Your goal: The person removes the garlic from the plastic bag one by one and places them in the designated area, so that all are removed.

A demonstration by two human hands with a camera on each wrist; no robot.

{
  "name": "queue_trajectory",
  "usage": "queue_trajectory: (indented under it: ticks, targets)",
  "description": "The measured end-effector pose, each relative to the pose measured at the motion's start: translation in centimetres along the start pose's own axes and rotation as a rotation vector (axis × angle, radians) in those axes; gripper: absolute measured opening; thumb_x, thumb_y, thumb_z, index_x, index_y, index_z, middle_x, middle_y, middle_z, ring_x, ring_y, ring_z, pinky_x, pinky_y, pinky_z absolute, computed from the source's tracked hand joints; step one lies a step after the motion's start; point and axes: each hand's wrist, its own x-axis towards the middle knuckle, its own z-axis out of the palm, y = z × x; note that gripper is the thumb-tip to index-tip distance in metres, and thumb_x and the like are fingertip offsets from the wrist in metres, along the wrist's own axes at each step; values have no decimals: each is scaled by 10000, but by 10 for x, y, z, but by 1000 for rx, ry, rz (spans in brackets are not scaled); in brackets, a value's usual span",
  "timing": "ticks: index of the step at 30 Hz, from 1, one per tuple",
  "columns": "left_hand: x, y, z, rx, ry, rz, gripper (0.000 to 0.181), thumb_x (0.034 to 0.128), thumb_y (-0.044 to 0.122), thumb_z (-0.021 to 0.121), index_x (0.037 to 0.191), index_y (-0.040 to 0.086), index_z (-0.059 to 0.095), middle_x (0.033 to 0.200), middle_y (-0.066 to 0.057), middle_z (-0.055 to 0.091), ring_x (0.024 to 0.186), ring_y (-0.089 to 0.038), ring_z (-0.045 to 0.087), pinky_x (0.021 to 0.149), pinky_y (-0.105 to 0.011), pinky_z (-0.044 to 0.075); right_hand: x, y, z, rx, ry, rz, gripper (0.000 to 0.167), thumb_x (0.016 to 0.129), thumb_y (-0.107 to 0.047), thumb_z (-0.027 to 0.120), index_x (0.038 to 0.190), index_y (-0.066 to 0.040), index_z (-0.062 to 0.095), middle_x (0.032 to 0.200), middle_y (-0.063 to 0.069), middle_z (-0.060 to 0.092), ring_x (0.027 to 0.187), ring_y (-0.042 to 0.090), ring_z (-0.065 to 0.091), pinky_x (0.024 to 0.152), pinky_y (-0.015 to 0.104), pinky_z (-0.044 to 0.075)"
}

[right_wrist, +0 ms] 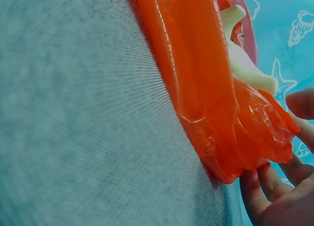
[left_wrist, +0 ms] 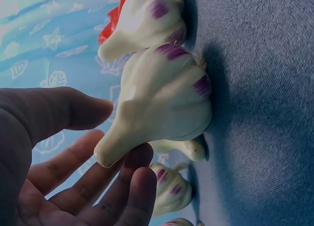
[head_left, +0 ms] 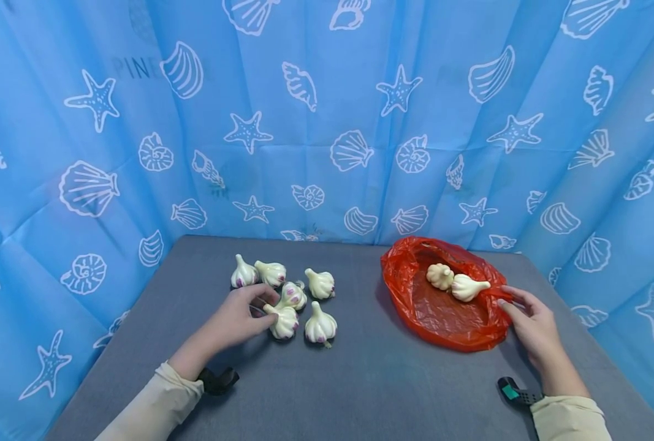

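My left hand (head_left: 244,315) reaches around the stem of a white garlic bulb (left_wrist: 162,96) with purple streaks. In the left wrist view the thumb is close to one side of the stem, with a slim gap, and the fingers lie loosely bent on the other side. Several more garlic bulbs (head_left: 320,324) stand or lean close by. At the right, my right hand (head_left: 536,324) pinches the rim of a red plastic bag (right_wrist: 196,64) between thumb and fingers. Two garlic bulbs (head_left: 466,288) lie inside the bag, whose mouth faces up.
A grey cloth-covered table (head_left: 371,380) bears everything. Behind it and along both sides hangs a blue curtain (head_left: 327,122) printed with white shells and starfish. Black straps (head_left: 216,381) are on both wrists.
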Motion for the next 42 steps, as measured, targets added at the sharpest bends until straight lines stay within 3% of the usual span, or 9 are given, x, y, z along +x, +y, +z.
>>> queue_trajectory:
  ticks: [6,15,20,24,37,42]
  targets:
    - [2,-2,4,35,-28,5,181,957,112,750,1138,98,743,1085,-22,738,1023,-175,717,880,-369,604,0,1,0,1,3,-10,651,1096,-433,551,1580,-13,433,1578,280,401,994,-123,452,743,91,541]
    - [2,-4,8,18,-34,26,116,963,124,753,1079,133,748,1040,8,736,957,-137,698,848,-349,598,0,1,-1,10,-2,-17,652,1097,-426,552,1585,-13,424,1562,273,402,962,-164,466,747,101,553]
    - [2,-4,9,1,-6,41,90,949,126,776,1032,158,756,979,28,729,846,-102,661,767,-299,571,-1,0,-1,12,-5,-24,656,1095,-432,555,1584,-13,428,1556,289,404,954,-164,474,747,109,560]
    - [2,-3,8,-7,15,49,83,952,132,781,1021,171,756,971,33,734,871,-115,692,795,-324,588,-1,-1,-1,10,-1,-16,650,1092,-433,561,1583,-25,440,1536,273,417,963,-145,477,749,118,567]
    - [0,-2,6,-24,-143,-2,74,980,210,752,1040,168,741,1029,12,726,885,-118,686,785,-308,578,-1,-1,-1,15,-6,-10,656,1087,-444,571,1585,-36,444,1520,260,430,956,-150,489,752,125,571]
    - [0,-1,6,-34,-165,-8,110,984,248,758,1057,168,738,1037,9,728,898,-120,693,804,-306,585,-1,-2,-1,12,-3,-13,646,1087,-440,573,1579,-37,455,1519,263,435,962,-146,483,754,121,568]
